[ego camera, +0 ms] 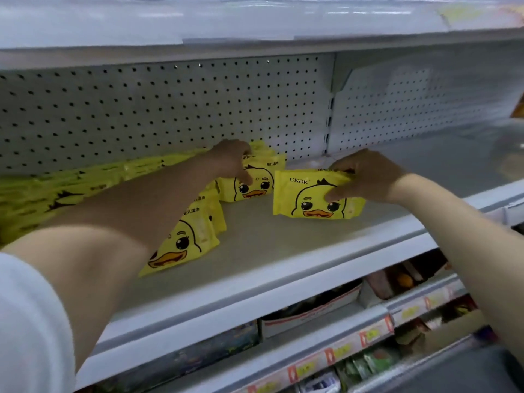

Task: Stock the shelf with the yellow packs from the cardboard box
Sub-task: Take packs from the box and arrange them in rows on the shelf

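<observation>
Pinching a yellow duck pack [314,201] on the shelf [283,248] with the right hand [365,177]. Gripping another pack [252,187] with the left hand [231,160].

I saw a pale shelf [283,251] with a pegboard back [170,109] carrying a leaning row of yellow packs [56,191] at left, a front pack [181,242], a rear pack [252,188], and a lone pack [312,202] upright mid-shelf.

Head-worn wide-angle view, close, facing forward and slightly down onto the shelf [272,268]
</observation>
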The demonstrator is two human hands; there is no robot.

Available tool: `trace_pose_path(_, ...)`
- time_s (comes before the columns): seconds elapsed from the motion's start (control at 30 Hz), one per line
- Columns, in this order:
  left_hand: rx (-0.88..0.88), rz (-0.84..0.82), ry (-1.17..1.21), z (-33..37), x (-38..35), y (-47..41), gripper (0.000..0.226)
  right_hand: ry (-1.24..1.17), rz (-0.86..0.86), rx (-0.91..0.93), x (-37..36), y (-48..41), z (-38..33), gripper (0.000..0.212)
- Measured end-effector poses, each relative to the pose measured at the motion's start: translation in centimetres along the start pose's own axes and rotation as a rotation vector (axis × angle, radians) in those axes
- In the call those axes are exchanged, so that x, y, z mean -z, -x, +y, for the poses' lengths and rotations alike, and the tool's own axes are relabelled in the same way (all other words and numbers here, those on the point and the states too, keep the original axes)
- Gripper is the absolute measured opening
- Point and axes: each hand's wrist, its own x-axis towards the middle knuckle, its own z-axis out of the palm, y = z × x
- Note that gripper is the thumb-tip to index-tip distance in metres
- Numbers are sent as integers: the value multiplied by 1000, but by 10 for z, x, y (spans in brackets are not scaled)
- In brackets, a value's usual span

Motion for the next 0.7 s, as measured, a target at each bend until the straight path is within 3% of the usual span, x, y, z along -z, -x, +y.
trace_pose_path(0.17,-45,91,4,-13,-11,-11,80,-28,-32,26,-7,-12,-8,17)
trace_pose_path(0.37,-72,263,-190,-20,-14,-14,76,-31,-45,-4,-16,-24,-8,26)
trace_pose_path(0.47,-227,378,59,-13,-7,-2,52,-42,-40,-5,-19,-33,-8,30)
trace_pose_path(0.57,-392,234,421,8,3,27,30,-61,-43,13,-24,-45,-11,27)
trace_pose_path(0.7,-387,55,343,15,-3,41,32,-107,-53,42,-35,-61,-19,30)
